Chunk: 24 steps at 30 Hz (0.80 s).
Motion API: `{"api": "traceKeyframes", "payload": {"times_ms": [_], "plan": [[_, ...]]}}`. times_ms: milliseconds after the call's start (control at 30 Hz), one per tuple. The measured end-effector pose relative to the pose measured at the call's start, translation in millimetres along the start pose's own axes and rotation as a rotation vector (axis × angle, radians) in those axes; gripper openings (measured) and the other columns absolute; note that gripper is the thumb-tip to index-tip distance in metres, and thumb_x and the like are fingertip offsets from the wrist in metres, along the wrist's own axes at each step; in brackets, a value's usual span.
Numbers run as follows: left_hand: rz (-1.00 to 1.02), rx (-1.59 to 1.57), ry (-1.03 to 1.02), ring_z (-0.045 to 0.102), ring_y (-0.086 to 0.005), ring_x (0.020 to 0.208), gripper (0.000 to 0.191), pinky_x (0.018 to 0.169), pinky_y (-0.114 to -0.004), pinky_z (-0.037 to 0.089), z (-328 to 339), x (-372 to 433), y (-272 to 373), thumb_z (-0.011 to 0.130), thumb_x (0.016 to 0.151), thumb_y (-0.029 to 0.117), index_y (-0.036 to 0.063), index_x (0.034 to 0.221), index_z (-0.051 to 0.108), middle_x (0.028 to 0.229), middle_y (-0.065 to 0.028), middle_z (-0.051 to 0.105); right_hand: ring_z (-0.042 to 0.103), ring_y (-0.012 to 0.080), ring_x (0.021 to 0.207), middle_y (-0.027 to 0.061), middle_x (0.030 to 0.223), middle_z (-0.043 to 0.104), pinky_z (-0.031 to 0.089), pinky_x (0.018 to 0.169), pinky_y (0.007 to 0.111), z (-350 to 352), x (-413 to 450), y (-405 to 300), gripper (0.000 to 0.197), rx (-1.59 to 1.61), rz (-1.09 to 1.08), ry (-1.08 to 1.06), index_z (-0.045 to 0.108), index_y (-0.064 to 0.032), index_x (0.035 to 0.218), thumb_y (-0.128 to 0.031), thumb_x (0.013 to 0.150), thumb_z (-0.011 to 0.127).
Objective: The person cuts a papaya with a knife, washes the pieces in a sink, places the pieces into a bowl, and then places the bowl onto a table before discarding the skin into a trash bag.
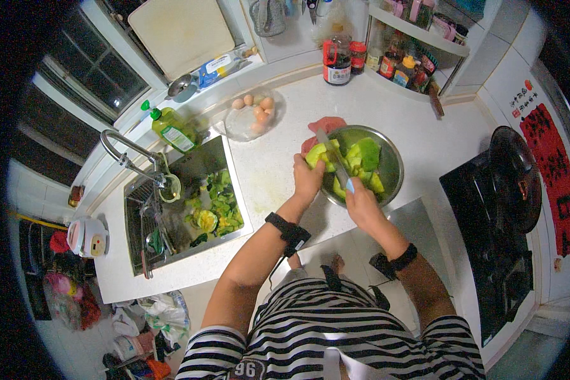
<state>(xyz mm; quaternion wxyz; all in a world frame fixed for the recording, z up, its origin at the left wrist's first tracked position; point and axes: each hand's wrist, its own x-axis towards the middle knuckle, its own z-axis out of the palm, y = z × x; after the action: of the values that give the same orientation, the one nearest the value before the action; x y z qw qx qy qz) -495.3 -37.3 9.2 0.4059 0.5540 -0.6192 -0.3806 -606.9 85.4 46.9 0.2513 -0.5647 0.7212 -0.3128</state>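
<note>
My left hand [308, 178] grips a pale green piece of peeled vegetable [317, 156] over the left rim of a stainless steel bowl [399, 166]. My right hand [363, 204] is closed on the handle of a kitchen knife [336, 159], whose blade lies against that piece. Inside the bowl are several cut chunks of green vegetable [368, 153], one with darker green on its face. A red item [330, 124], perhaps a cloth or bag, shows behind the bowl, partly hidden by it and by my left hand.
A sink [248, 223] with green peels [221, 187] and a faucet [123, 154] is at left. Eggs [261, 113] in clear plastic, a dish soap bottle [173, 130] and a sauce bottle [337, 61] stand farther back. A black wok [513, 180] sits on the stove [465, 204] at right.
</note>
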Motion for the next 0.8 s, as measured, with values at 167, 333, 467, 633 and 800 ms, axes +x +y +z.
{"api": "traceKeyframes", "payload": {"times_ms": [167,333,467,633,800], "plan": [[-0.005,-0.212,-0.1,0.052,-0.0153,0.058,0.029,0.049,-0.027,0.045,3,19,-43,0.056,0.079,0.013,-0.0034,0.095,0.04,0.078,-0.0111,0.051,0.053,0.0458,0.08,0.03,0.086,0.055,0.041,0.071,0.051,3,2,11,0.031,0.172,0.074,0.021,0.042,0.0037,0.107,-0.012,0.081,0.047],[0.05,0.026,-0.227,0.057,-0.0166,0.066,0.039,0.053,-0.027,0.047,-1,33,-37,0.06,0.077,0.015,-0.0021,0.108,0.044,0.081,-0.0148,0.058,0.052,0.046,0.082,0.0302,0.086,0.055,0.041,0.071,0.05,-20,-8,7,0.031,0.081,0.011,0.122,0.042,0.0035,0.108,-0.012,0.082,0.046],[0.242,0.126,-0.284,0.056,-0.035,0.088,0.049,0.08,-0.038,0.045,-2,37,-21,0.059,0.071,0.009,0.0036,0.116,0.043,0.098,-0.0226,0.055,0.053,0.0454,0.083,0.031,0.089,0.054,0.043,0.071,0.047,-33,-16,24,0.032,0.062,0.046,0.184,0.041,0.0044,0.11,-0.013,0.083,0.045],[0.539,0.243,-0.046,0.058,-0.0342,0.082,0.033,0.073,-0.04,0.046,3,13,29,0.058,0.07,0.006,0.002,0.103,0.052,0.094,-0.0217,0.058,0.054,0.0451,0.082,0.0306,0.088,0.055,0.044,0.07,0.046,-50,-27,45,0.033,0.016,-0.009,0.308,0.042,0.0053,0.11,-0.014,0.084,0.045],[0.475,0.535,-0.503,0.058,-0.0373,0.062,0.017,0.059,-0.042,0.048,-7,-8,24,0.056,0.073,0.015,-0.0008,0.069,0.06,0.066,-0.0214,0.058,0.054,0.0456,0.079,0.0291,0.086,0.056,0.045,0.067,0.046,-54,-33,47,0.036,0.006,0.028,0.219,0.04,0.0052,0.114,-0.014,0.084,0.045]]}}
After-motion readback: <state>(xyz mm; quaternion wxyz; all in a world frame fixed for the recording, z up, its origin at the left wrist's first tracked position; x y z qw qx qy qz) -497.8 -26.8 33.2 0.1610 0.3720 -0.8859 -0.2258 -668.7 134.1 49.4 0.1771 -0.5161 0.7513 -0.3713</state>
